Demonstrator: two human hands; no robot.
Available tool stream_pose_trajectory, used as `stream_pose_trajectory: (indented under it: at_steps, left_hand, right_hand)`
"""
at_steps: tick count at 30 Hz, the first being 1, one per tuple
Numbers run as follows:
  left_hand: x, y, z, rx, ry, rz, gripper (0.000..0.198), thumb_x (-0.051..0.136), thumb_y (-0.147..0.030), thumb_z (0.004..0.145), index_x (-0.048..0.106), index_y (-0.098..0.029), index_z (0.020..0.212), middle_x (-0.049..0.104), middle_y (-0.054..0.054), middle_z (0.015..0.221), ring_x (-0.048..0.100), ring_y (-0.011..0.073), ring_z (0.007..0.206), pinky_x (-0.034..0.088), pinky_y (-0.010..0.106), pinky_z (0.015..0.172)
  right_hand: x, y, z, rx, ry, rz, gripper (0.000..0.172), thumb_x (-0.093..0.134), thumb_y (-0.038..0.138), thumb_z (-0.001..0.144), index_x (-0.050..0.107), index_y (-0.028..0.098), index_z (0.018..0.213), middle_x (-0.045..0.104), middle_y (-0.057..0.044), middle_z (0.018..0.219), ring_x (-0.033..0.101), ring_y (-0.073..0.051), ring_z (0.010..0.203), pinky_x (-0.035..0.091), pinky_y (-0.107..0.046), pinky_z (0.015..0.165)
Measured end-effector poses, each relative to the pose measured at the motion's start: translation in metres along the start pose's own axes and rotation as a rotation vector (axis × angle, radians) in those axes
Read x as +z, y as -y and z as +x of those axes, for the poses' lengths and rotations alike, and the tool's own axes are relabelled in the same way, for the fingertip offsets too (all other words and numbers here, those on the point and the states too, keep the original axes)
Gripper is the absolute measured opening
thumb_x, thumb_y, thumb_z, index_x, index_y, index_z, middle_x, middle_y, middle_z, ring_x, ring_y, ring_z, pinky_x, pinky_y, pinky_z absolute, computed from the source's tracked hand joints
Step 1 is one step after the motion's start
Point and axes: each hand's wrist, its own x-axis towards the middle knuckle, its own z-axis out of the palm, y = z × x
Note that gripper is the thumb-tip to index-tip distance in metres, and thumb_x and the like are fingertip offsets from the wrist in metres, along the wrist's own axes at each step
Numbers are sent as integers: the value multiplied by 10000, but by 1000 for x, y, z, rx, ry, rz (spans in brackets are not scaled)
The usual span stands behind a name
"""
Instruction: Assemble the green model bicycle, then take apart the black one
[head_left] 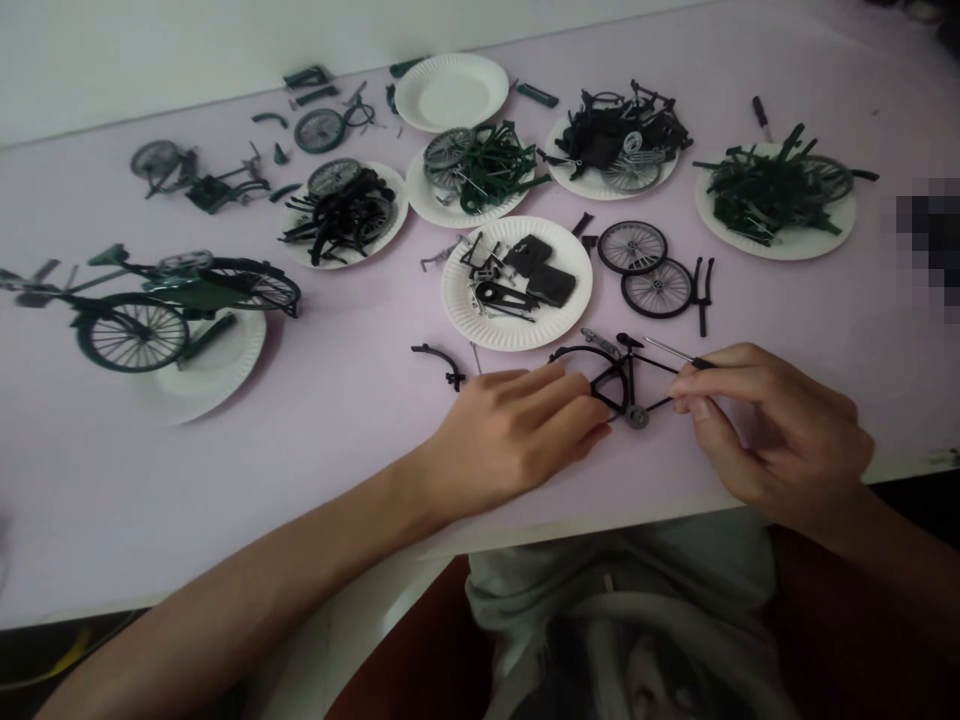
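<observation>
A black model bicycle frame [628, 385] with a grey chainring is held just above or on the table, between my two hands. My left hand [517, 430] is closed at the frame's rear end, its fingertips partly hidden behind the knuckles. At the front end of the frame, my right hand [780, 420] pinches the tubes between thumb and fingers. That same hand also keeps a small screwdriver [671, 349], its metal shaft pointing left over the frame. A black curved fender piece [439, 362] lies left of my left hand.
Beyond the frame stands a paper plate [457, 305] with black parts. Two spoked wheels [657, 290] and a black fork [703, 295] lie to its right. Several plates of green and black parts line the back. An assembled green model bicycle [180, 300] rests at left.
</observation>
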Motion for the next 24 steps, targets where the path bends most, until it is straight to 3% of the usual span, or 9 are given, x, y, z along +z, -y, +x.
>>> stream_pose_trajectory:
  at_steps: [5,12,16,19,21,22,24]
  left_hand:
    - [12,-11,2,105,23,103,153,491,-72,1013,607,-138,939,620,-24,702,474,118,526,344,284,491]
    - [5,-5,3,186,83,242,155,499,-47,991,609,-150,952,629,-32,704,473,114,515,351,284,475]
    - [-7,-6,2,205,121,218,164,457,-56,1016,604,-127,1032,695,2,793,559,121,553,408,283,498]
    - [-14,-26,-4,79,124,-94,191,433,-93,1035,573,-140,1155,754,83,1045,673,141,701,503,279,603]
    - [-14,-48,-11,-150,113,-608,202,440,-228,1072,539,-212,1248,757,84,1103,712,151,780,544,273,673]
    - [-12,-61,-14,-251,167,-914,270,443,-359,1082,509,-240,1315,762,91,1091,718,160,775,551,273,669]
    - [-5,-87,-20,-400,251,-1462,536,383,-613,1050,404,-268,1460,776,91,1021,697,164,657,546,275,609]
  right_hand:
    - [1,-3,-1,-3,12,24,379,643,-56,835,685,178,1129,724,-59,961,700,-184,847,582,-322,743]
    - [1,-2,2,-21,32,7,341,639,-57,841,678,165,1096,730,-62,940,702,-170,835,576,-293,752]
    - [0,-2,2,-30,27,11,304,644,-63,834,681,129,1068,728,-83,928,698,-168,836,567,-283,763]
    - [1,-2,2,-18,39,23,300,638,-57,843,681,126,1077,725,-85,932,697,-168,842,565,-284,758]
    - [1,-2,1,-12,33,33,301,639,-46,850,681,135,1086,725,-76,934,697,-165,841,564,-282,748]
    - [1,-2,0,-7,30,33,299,640,-41,853,680,141,1087,725,-68,931,697,-162,837,563,-279,745]
    - [1,-2,-1,2,33,21,300,641,-30,857,678,154,1090,727,-54,932,697,-156,834,564,-274,753]
